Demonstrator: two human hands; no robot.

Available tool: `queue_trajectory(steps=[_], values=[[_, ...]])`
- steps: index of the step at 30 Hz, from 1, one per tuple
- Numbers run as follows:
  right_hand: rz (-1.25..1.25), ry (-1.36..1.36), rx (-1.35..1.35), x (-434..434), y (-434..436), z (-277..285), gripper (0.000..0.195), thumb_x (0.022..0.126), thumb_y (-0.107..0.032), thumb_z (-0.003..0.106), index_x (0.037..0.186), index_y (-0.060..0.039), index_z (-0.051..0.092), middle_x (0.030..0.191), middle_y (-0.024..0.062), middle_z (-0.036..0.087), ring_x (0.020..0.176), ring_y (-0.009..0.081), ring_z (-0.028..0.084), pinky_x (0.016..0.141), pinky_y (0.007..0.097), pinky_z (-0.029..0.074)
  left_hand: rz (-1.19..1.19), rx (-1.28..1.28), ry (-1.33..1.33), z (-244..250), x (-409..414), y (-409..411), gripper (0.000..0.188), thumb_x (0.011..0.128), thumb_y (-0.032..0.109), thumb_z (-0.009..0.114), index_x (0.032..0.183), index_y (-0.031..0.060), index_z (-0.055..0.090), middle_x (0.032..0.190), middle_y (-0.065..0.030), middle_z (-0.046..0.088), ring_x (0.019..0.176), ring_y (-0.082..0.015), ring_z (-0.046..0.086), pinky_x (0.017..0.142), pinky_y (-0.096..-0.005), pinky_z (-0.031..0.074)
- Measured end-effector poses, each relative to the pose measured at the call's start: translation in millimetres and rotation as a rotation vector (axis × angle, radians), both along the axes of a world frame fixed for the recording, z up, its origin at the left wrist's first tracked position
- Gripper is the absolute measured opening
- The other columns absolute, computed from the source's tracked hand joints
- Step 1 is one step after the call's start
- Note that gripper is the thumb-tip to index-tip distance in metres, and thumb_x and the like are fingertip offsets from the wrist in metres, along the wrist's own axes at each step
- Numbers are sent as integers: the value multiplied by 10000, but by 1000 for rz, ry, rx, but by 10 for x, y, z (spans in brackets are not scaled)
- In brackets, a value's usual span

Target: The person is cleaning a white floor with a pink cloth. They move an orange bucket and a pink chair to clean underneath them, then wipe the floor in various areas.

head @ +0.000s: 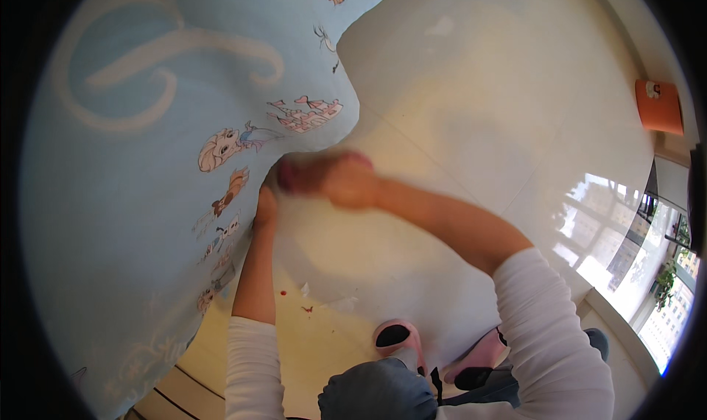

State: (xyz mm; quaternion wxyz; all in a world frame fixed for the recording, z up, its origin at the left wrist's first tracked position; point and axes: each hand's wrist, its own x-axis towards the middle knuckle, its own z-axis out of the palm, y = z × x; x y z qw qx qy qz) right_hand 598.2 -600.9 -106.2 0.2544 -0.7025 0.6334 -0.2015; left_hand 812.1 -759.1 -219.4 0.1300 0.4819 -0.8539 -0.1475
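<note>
A large light blue printed cloth (127,199) with cartoon figures hangs or drapes along the left, its wavy edge falling toward the floor. At that edge is my left hand (266,206), thumb side showing, gripping the cloth; its other fingers are mostly hidden. Just to the right, my right hand (353,180) is closed around a dark pink object (298,174). Motion blur hides what kind of object it is. Its far end is close to the cloth's edge near my left hand; whether they touch I cannot tell.
Pale glossy floor tiles (442,144) spread to the right. Small scraps (307,309) lie near my pink slippers (397,337). An orange box-like object (660,106) is by the right wall, above a bright window (671,304) with a plant (665,282).
</note>
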Motion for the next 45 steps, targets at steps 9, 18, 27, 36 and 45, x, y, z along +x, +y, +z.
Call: queue_trajectory(steps=[9,18,27,36,45], values=[[-288,-1477,497,613,1338,450,535,739,169,386,1151,-63,638,892,87,650,770,165,625,629,306,514,63,-56,32,-115,170,-200,334,889,154,443,1088,-72,589,1077,-247,618,934,-403,573,858,-392,458],[-958,-339,-282,-2353,1093,-539,560,862,-135,573,1395,-130,400,1412,124,397,1211,327,409,1014,446,340,-67,-75,107,-227,69,-235,345,930,150,412,1148,-76,555,1125,-246,595,1017,-393,545,913,-378,428],[-298,-175,-152,-19,1369,-268,769,521,-6,719,1248,-190,550,1217,21,581,1053,250,563,859,338,497,-69,-232,19,43,-202,42,337,941,151,423,1177,-61,534,1140,-244,596,1070,-366,541,917,-356,437],[-401,-1538,324,388,2023,432,475,685,113,469,1127,18,617,1117,130,632,1022,219,615,823,322,521,-32,-188,28,267,-114,-157,407,978,225,387,1259,-54,480,1292,-230,504,1187,-362,467,999,-340,367],[-1150,239,-154,-2215,3488,-322,579,900,-282,586,1381,-19,400,1426,128,414,1363,247,298,1108,340,225,-47,-194,69,356,-449,71,397,969,174,379,1287,-52,455,1307,-236,496,1214,-360,452,1015,-340,361]])
